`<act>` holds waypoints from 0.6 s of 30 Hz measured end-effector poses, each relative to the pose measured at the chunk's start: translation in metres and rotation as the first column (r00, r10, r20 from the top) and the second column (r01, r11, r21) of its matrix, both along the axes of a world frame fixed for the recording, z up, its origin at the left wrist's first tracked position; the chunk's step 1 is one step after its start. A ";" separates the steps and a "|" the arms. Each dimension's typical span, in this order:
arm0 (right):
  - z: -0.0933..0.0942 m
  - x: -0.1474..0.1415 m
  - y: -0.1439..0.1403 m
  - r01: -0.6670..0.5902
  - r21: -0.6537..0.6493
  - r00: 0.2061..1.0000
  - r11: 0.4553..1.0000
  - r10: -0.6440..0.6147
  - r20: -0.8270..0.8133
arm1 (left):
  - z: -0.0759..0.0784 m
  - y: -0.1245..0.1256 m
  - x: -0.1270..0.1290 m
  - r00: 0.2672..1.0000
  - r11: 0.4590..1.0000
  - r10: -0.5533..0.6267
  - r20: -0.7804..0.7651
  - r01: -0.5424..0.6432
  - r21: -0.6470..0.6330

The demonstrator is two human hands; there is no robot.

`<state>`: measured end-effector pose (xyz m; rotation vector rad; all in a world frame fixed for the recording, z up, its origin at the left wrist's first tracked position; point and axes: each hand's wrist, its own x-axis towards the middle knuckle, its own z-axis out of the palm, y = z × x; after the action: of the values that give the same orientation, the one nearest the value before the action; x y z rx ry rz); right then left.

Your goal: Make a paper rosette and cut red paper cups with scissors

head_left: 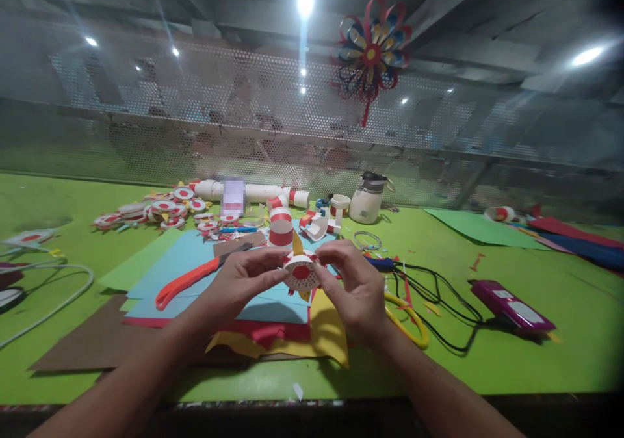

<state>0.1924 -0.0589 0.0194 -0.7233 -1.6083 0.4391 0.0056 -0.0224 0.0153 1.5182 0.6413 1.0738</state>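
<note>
Pinched between both sets of fingertips, the paper disc (301, 271) sits above the stacked coloured paper sheets (205, 275) on the green table (560, 295). Your left hand (244, 281) grips its left rim; your right hand (351, 288) clamps the right rim. The red-centred face tilts toward you; being round, it shows no long axis. Risk: squeezing harder could crumple the rim or loosen the yellow points. An orange cutter (188, 282) lies just left.
</note>
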 end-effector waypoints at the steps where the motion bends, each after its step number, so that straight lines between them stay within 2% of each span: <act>1: 0.000 0.000 0.001 -0.024 -0.036 1.000 0.999 0.024 -0.021 | 0.001 0.000 0.000 1.000 1.000 0.000 0.004 0.000 -0.022; 5: 0.000 -0.002 0.003 -0.114 -0.195 0.987 0.974 0.088 -0.137 | 0.000 0.001 0.002 0.993 0.982 -0.046 0.112 0.066 -0.178; 8: 0.000 -0.003 0.004 -0.137 -0.254 0.977 0.958 0.089 -0.192 | -0.001 0.001 0.003 0.984 0.965 -0.054 0.170 0.095 -0.244; 18: 0.001 -0.003 0.005 -0.157 -0.319 0.972 0.934 0.090 -0.216 | -0.001 0.002 0.003 0.987 0.967 -0.087 0.136 0.116 -0.225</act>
<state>0.1896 -0.0539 0.0202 -0.8057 -1.4091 0.8670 0.0081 -0.0202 0.0145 1.2573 0.5739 0.9718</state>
